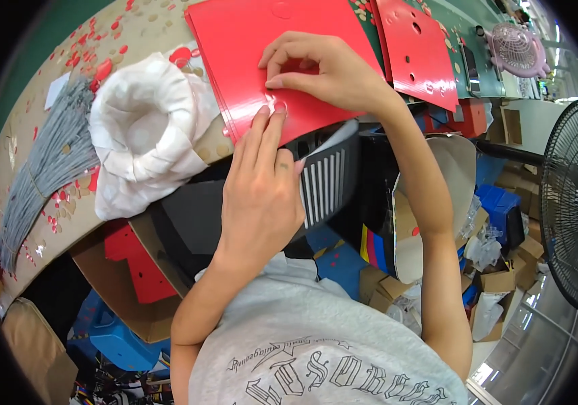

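Red sheets (262,61) under both fingertips (272,111)

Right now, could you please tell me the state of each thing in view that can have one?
Red sheet stack: flat on the table, its near edge over the table edge.
Left hand: fingertips pressing the top sheet near its edge.
Right hand: fingers pinching at a spot on the top sheet.
White bag: open, mouth rolled down.
Grey cord bundle: lying flat.
Black fan: upright; running or not, unclear.
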### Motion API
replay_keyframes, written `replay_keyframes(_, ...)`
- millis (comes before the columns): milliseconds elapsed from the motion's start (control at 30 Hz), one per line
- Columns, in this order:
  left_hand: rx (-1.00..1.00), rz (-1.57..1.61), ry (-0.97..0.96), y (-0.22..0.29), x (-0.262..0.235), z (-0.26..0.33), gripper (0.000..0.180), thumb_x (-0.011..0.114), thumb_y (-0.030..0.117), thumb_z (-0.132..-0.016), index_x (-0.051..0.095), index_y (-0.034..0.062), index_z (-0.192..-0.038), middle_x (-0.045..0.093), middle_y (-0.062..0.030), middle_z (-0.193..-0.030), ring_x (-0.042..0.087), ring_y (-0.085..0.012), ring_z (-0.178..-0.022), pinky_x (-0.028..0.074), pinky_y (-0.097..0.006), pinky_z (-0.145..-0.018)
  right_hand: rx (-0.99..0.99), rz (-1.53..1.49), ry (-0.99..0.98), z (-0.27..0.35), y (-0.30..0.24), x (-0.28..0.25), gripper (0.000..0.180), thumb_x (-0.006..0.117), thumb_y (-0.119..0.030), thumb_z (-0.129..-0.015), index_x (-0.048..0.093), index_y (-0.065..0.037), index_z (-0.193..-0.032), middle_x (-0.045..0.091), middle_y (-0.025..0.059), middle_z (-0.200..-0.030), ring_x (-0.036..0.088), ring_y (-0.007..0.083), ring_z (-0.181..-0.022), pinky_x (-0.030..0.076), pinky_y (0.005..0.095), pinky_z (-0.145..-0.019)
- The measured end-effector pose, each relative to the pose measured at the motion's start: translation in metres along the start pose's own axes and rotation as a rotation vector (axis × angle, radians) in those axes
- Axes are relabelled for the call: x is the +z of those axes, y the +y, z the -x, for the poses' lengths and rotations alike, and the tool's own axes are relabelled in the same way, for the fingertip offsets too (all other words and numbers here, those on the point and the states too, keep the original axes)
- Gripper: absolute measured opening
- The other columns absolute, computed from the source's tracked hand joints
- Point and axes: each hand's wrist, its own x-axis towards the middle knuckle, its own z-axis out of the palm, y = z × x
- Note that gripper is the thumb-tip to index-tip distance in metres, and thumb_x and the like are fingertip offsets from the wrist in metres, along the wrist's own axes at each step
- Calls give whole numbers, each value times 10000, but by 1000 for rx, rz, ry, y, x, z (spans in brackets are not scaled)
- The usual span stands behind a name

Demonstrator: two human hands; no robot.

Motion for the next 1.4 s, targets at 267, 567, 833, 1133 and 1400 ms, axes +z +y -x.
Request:
replay_keyframes(267, 18, -109, 24, 2, 5, -6, 164, 621, 4, -858, 589, -146, -914, 531, -296, -1349, 499, -436, -1298, 440, -471, -1049, 18, 106, -17, -12, 0, 1, 104, 719, -85, -855, 695, 1, -909, 652, 68, -992, 660, 189, -893, 532, 301, -788)
replay_keyframes(567, 41, -159, 28, 4, 7, -8, 222, 648, 20, -822, 617, -157, -952, 573, -290, -1287, 546, -425, -1245, 479, -456, -1008, -140, 721, 395, -7, 42, -7, 313, 688, -268, -901, 697, -101, -1165, 659, 53, -1230, 604, 256, -1124, 516, 376, -917)
replay_keyframes(833, 30, -138, 42, -1, 5, -8, 177, 654, 23, -822, 614, -128, -905, 584, -273, -1287, 555, -407, -1240, 498, -436, -982, -45, 910, 441, -20, 51, -6, 337, 635, -259, -952, 656, -140, -1267, 595, 63, -1299, 583, 263, -1162, 499, 390, -976)
replay_keyframes(1133, 25, -102, 53, -1, 2, -12, 198, 667, 19, -800, 627, -134, -920, 589, -271, -1276, 564, -395, -1231, 506, -422, -972, -28, 737, 307, -57, 57, -41, 258, 686, -241, -923, 706, -165, -1169, 597, 79, -1154, 579, 270, -1125, 494, 377, -952)
replay_keyframes(1400, 40, -87, 57, -3, 5, -5, 191, 648, 25, -831, 632, -145, -915, 577, -274, -1293, 544, -403, -1256, 505, -419, -976, -89, 778, 160, -72, 64, -55, 462, 686, -310, -808, 616, -69, -1196, 575, 74, -1308, 520, 311, -1248, 402, 488, -1065)
